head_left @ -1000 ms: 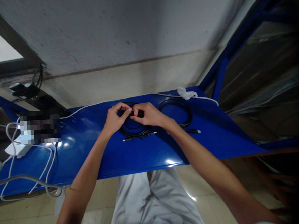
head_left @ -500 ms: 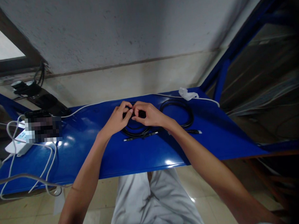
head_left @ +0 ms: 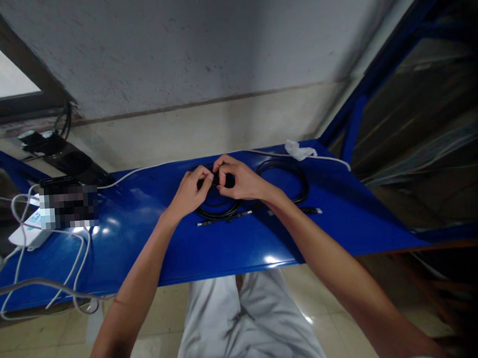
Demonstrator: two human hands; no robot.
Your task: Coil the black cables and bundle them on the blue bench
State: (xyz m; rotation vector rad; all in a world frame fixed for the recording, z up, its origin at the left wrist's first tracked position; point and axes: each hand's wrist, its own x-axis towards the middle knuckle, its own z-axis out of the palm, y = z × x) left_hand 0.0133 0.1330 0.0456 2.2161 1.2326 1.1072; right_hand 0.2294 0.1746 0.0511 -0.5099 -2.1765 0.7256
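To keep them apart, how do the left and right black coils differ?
The left coil has the left hand and right hand over it; the right coil has neither. The hands hide some of the left coil; the right forearm crosses the right coil's near side. Both are black.

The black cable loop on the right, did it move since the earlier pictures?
No. The right-hand black cable loop lies in the same spot on the blue table, just below the crumpled white plastic.

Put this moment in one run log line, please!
left hand: pinching coiled black cable | right hand: pinching same cable, close beside left | second black cable coil: on blue table, rightward
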